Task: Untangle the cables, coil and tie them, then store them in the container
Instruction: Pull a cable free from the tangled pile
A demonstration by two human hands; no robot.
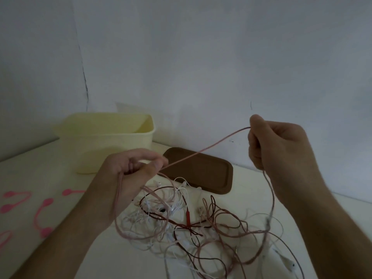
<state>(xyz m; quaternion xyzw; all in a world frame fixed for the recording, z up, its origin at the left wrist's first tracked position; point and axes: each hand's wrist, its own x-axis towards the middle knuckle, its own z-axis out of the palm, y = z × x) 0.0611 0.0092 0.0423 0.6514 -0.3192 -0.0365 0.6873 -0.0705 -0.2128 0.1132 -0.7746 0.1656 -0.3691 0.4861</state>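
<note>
A pink cable [203, 151] runs taut between my two raised hands. My left hand [132, 168] pinches one end of that stretch, and loops of the same cable hang down from it. My right hand [275, 146] grips the cable higher up on the right, and the cable drops from it into the pile. Below my hands, a tangle of pink, white and dark red cables [191, 224] lies on the white table. The pale yellow container [112, 137] stands open at the back left.
A brown lid [203, 172] lies flat behind the tangle, right of the container. Several pink cable ties [43, 216] lie on the table at the left. A grey wall rises close behind the table.
</note>
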